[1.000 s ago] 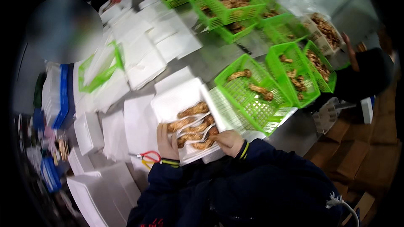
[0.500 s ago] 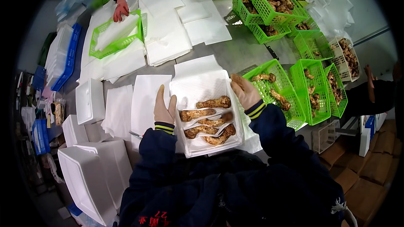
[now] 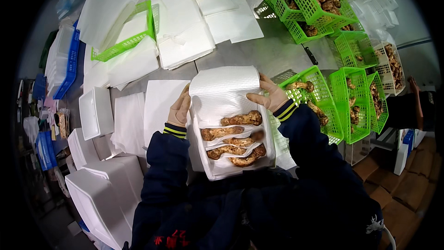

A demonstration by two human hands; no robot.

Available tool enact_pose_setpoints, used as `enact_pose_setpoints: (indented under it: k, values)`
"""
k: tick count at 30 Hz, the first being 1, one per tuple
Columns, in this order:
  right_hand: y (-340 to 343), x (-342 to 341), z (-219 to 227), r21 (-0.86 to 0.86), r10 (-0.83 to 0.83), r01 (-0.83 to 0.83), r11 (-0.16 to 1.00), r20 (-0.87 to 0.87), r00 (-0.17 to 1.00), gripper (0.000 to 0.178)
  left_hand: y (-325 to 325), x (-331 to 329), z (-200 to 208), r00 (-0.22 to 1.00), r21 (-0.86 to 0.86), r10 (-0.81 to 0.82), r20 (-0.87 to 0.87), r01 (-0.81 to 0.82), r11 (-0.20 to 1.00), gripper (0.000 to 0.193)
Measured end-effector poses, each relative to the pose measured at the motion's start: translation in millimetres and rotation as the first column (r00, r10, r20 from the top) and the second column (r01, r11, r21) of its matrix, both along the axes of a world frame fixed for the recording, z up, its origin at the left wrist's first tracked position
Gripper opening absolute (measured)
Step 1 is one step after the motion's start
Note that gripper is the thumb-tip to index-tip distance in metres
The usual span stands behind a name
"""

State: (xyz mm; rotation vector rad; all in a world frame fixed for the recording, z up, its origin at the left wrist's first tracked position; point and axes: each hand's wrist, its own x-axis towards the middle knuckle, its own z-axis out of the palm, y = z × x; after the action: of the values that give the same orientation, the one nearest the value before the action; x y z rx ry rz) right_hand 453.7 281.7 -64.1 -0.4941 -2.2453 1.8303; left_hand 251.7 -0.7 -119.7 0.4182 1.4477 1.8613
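A white foam box (image 3: 217, 169) sits at the centre of the view, close to the person's chest, held from both sides: the left hand (image 3: 179, 109), gloved, grips its wall at about nine o'clock, and the right hand (image 3: 269, 95), also gloved, closes on the far right corner at about two o'clock, with the thumb pressed onto a white foam sheet (image 3: 225, 90) that covers the upper half of the box. In the lower half lie five or so brown mushrooms (image 3: 233, 141), each in a fold of white liner, packed side by side; the upper half holds none that can be seen, so the filling looks partly done, and the box has no lid on yet. More mushrooms wait in the green baskets (image 3: 319, 99) from one to three o'clock on the steel counter (image 3: 273, 55). Empty foam boxes (image 3: 95, 111) stand at eight to nine o'clock, and stacked white sheets (image 3: 185, 41) lie at eleven to twelve.
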Motion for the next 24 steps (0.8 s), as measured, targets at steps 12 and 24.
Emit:
enact_pose_setpoints:
  k: [12, 24]
  values:
    - [-27.2, 50.3, -20.5, 0.266, -0.187, 0.147, 0.953, 0.131, 0.974, 0.044, -12.3, 40.7, 2.0, 0.946, -0.279, 0.052, -0.321, -0.147, 0.949, 0.034]
    - [-34.7, 12.4, 26.8, 0.565, -0.235, -0.141, 0.813, 0.541, 0.807, 0.03, 19.3, 85.8, 99.3, 0.255, -0.57, -0.543, -0.8, -0.606, 0.555, 0.027]
